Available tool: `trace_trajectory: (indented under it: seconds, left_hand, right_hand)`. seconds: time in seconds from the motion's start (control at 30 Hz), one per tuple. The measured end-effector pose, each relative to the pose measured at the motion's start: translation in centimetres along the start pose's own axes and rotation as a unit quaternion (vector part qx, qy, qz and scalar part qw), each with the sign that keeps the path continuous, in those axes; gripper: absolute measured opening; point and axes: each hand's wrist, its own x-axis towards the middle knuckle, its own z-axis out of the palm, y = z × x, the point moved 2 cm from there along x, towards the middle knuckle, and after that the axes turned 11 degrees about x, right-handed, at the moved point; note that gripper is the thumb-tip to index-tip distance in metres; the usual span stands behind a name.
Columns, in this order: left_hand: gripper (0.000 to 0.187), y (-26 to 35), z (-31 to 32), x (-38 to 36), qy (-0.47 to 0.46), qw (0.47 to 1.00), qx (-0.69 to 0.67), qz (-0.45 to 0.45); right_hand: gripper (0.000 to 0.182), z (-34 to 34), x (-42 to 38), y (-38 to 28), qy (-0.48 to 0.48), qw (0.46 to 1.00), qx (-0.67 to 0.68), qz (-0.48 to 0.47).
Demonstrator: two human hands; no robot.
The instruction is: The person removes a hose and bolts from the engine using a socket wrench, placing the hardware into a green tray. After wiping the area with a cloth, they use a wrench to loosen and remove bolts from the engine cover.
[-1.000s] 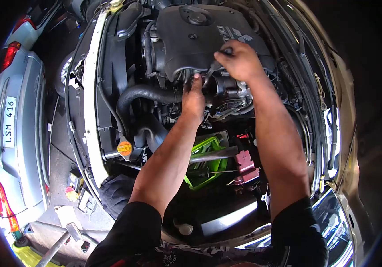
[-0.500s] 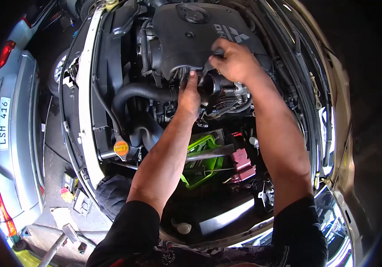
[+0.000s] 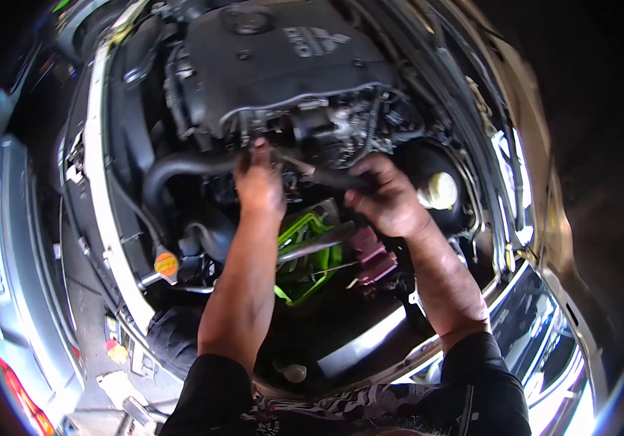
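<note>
My right hand (image 3: 388, 200) is wrapped round the dark handle of a tool (image 3: 337, 178). Its light metal shaft points left toward my left hand; motion blur hides what kind of tool it is. My left hand (image 3: 260, 182) is at the engine's front edge, thumb up and fingers curled in among dark parts. What those fingers grip is hidden. Just beyond both hands lies the black engine cover (image 3: 283, 65), with hoses and metal fittings exposed below its edge.
Nearer me are a bright green tray (image 3: 294, 294), a metal bar (image 3: 319, 243) across it and a pink terminal cover (image 3: 374, 258). A white cap (image 3: 439, 190) sits right of my right hand. The radiator cap (image 3: 166, 265) is at left, and a silver car (image 3: 25, 291) stands beyond.
My right hand has come down from over the engine cover toward me, swinging the tool's handle from upright to nearly level. My left hand stays at the cover's edge. The whole view has shifted.
</note>
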Motion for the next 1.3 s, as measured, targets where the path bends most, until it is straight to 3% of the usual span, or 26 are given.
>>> trace_trajectory:
  seconds: [0.07,0.1,0.2,0.23,0.27,0.37,0.43,0.47,0.53,0.67,0.73,0.8,1.17,1.3]
  left_hand:
    - [0.037,0.3,1.0,-2.0,-0.009,0.993,0.106,0.053]
    - [0.040,0.4,1.3,-3.2,-0.081,0.983,0.122,0.113]
    - [0.044,2.1,1.8,-3.2,-0.140,0.954,0.242,0.110]
    - [0.058,1.9,1.7,-1.0,-0.083,0.948,0.301,0.067]
    - [0.064,1.8,2.2,0.5,-0.036,0.960,0.278,0.012]
    - [0.071,-2.1,2.3,5.3,-0.037,0.964,0.256,-0.064]
    - [0.076,-2.1,3.3,5.6,-0.101,0.969,0.209,-0.078]
    - [0.072,-2.1,3.3,5.3,-0.070,0.973,0.176,-0.135]
    - [0.070,-1.9,3.5,5.7,-0.088,0.976,0.168,-0.109]
    - [0.073,-2.3,3.3,6.9,-0.100,0.958,0.202,-0.177]
    - [0.081,-0.6,4.6,5.5,-0.113,0.965,0.169,-0.168]
    - [0.082,-0.6,4.4,6.2,-0.107,0.955,0.225,-0.161]
    - [0.088,-0.7,4.6,5.6,-0.093,0.951,0.257,-0.146]
    - [0.080,-0.9,4.4,6.3,-0.113,0.955,0.244,-0.126]
  right_hand:
    - [0.052,0.2,-2.4,-2.3,-0.012,0.986,-0.142,0.082]
    - [0.052,0.6,-3.7,-2.4,-0.008,0.979,-0.198,0.054]
    - [0.046,1.7,-7.6,-4.0,0.000,0.968,-0.246,0.037]
    - [0.043,2.0,-8.8,-4.6,0.024,0.973,-0.226,0.033]
    - [0.044,2.2,-9.8,-4.6,0.038,0.972,-0.230,-0.002]
    - [0.049,2.3,-11.2,-2.9,0.069,0.954,-0.266,-0.119]
    - [0.050,2.0,-11.8,-4.5,0.037,0.943,-0.318,-0.094]
    - [0.051,2.0,-12.3,-5.6,0.023,0.936,-0.342,-0.081]
    - [0.051,1.8,-13.3,-7.1,0.027,0.933,-0.347,-0.091]
    - [0.051,1.9,-14.6,-7.4,0.029,0.939,-0.322,-0.115]
    - [0.054,2.3,-14.8,-7.8,0.028,0.939,-0.320,-0.119]
    - [0.054,2.2,-14.8,-6.7,0.034,0.941,-0.316,-0.117]
    - [0.055,1.8,-14.6,-6.0,0.047,0.932,-0.348,-0.094]
    - [0.054,1.8,-14.7,-5.8,0.041,0.928,-0.363,-0.080]
